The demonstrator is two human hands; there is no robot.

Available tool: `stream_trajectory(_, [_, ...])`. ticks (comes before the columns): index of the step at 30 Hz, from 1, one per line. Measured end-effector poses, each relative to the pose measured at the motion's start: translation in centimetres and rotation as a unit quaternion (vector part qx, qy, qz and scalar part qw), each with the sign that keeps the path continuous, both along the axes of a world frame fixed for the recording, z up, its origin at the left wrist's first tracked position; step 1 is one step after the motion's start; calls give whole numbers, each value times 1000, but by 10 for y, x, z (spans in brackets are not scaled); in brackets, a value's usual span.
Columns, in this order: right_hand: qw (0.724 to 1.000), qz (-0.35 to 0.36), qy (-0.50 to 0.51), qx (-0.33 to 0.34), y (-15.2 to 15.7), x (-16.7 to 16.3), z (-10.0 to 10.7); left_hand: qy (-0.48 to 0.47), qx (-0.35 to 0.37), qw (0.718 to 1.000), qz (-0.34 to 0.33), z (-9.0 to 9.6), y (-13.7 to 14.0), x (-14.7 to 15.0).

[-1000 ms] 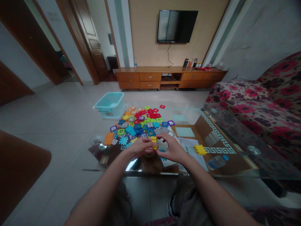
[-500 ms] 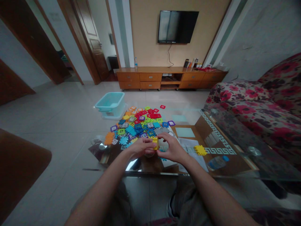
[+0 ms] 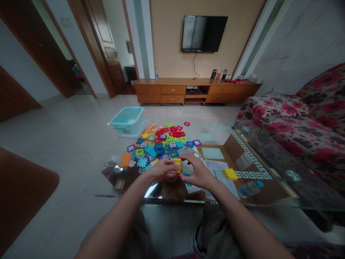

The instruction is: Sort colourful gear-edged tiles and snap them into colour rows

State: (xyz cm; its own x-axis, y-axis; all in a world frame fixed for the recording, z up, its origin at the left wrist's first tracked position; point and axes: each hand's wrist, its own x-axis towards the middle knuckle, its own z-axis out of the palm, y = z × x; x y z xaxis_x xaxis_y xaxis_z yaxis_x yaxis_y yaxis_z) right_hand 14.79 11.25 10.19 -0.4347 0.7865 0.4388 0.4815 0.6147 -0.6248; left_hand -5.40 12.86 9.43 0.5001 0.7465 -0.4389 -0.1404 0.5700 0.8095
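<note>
1. Left hand: fingers pinched narrow on a small yellow block; block held above the near part of the glass desk, between the two hands
2. Right hand: curved round in a C, index finger and thumb apart; tips at the block's right side; cannot tell whether they touch it
3. Key relation: block lies at the left fingertips and just left of the right-hand tips, so left hand is nearer; visible part looks upright, taller than wide; true long axis uncertain, as left fingers hide some of it
4. Beyond the hands, mostly to the left: spread pile of toothed plastic pieces, many colours; its near edge close to the left hand
5. Light-blue pieces just below the right hand in view; paper sheets to its right; yellow pieces at the sheets' right edge; blue-capped bottle right of the forearm
6. Pale teal bin well apart, far left; nothing seen standing between block and right-hand tips
</note>
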Motion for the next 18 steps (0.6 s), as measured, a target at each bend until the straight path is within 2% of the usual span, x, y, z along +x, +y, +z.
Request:
stream_trajectory(10, [1000, -2, -4, 2, 0, -1, 2, -4, 2, 1000, 17, 4, -1, 0])
stream_trajectory(18, [1000, -1, 0, 10, 0, -1, 0, -17, 1, 1000, 14, -1, 0, -1])
